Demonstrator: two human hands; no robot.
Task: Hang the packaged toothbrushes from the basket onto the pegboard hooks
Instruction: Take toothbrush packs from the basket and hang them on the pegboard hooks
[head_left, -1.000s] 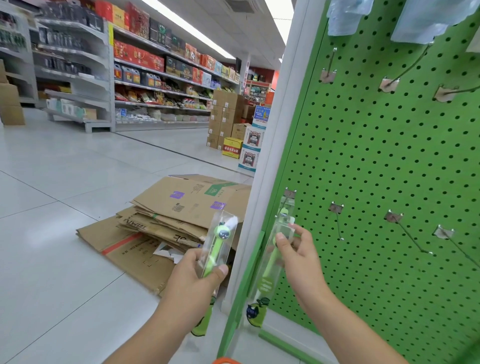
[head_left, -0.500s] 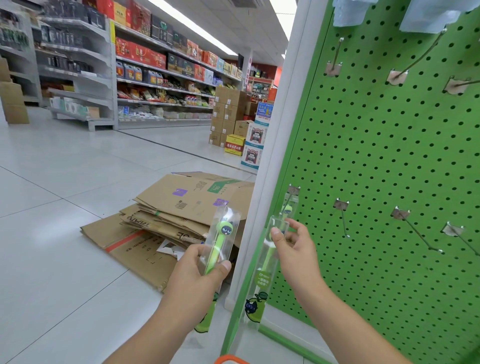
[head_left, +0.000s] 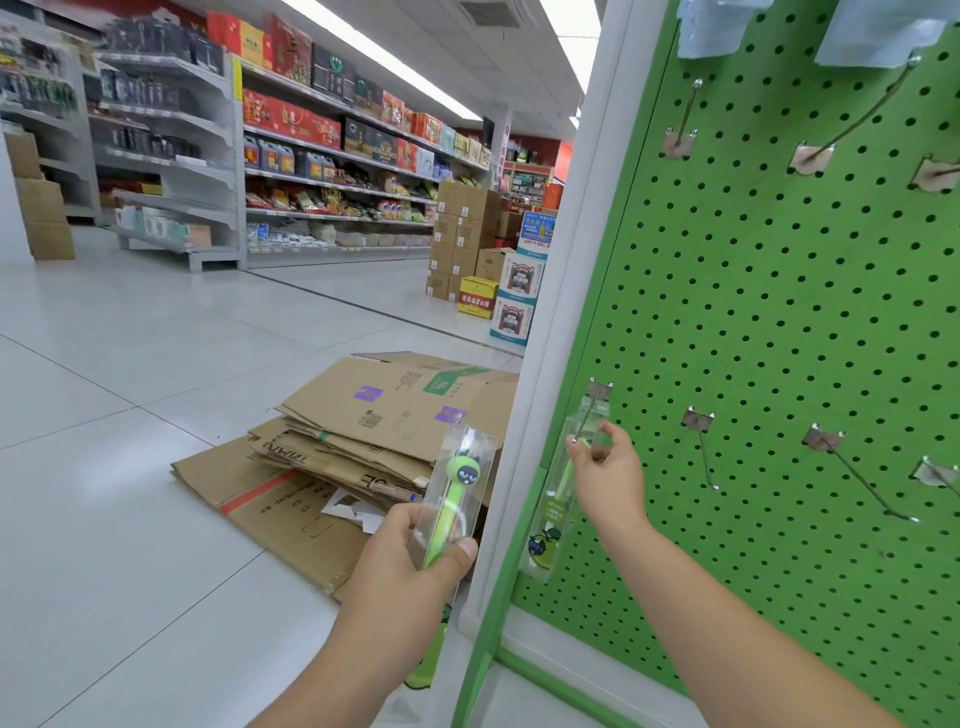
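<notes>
The right hand (head_left: 605, 470) pinches a clear toothbrush pack (head_left: 558, 506) at the first low hook (head_left: 592, 410) on the green pegboard (head_left: 779, 338). The left hand (head_left: 410, 561) grips another green toothbrush pack (head_left: 460, 488).

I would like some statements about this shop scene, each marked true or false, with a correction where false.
1. The left hand grips a packaged toothbrush. True.
2. The right hand is empty. False: it pinches a second package at the leftmost lower hook.
3. The pegboard is green. True.
4. Flattened cardboard lies on the floor. True.
5. Every lower hook carries a package. False: the hook to the right is bare.
</notes>
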